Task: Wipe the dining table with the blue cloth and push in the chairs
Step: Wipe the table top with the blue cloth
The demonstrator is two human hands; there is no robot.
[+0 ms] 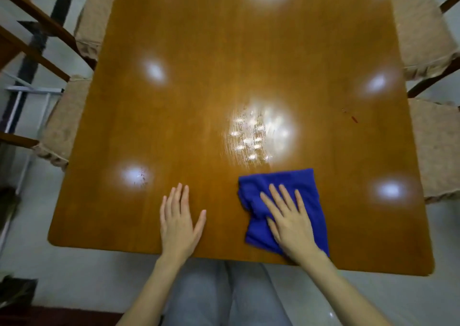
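Wood table: R hand flat on blue cloth.

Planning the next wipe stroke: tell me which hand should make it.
Right. The right hand lies flat on the blue cloth, just short of the streaky patch ahead; the left hand rests flat on the bare table, apart from the cloth.

- Dim, warm indoor light; the frame's corners fall darker, most of all at the lower left.
- Light from above mirrors on the glossy table as soft white glare spots: top centre, middle, left, right, lower left and lower right.
- The middle glare breaks into bright streaks and specks.
- Wide-angle distortion bows the table's edges.
- The upper part looks softly blurred.
- Shadows on the tabletop are faint.
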